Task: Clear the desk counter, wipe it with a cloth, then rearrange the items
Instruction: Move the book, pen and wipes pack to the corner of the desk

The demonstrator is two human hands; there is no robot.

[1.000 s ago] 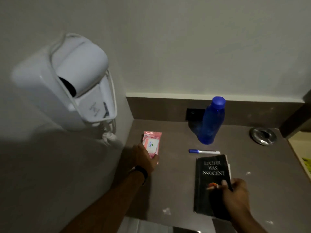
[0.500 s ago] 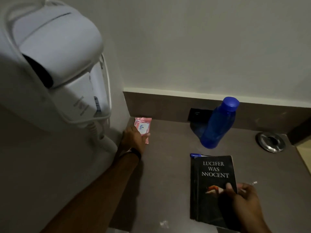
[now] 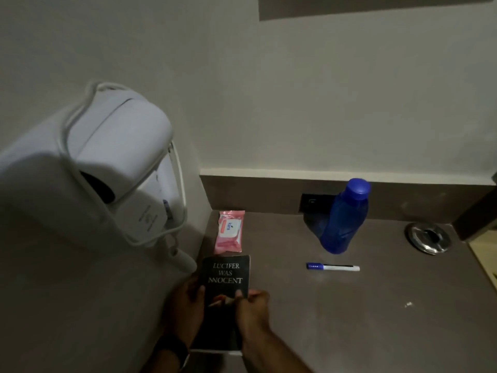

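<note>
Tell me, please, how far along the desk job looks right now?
Late stage, rearranging: the pink wipes pack already lies in the back-left corner. In hand: both the left hand and right hand hold the black book just before it. Left: the pen and blue bottle, perhaps.

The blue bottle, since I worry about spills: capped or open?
Capped. The blue bottle stands upright on the counter, its lid seated on top.
</note>
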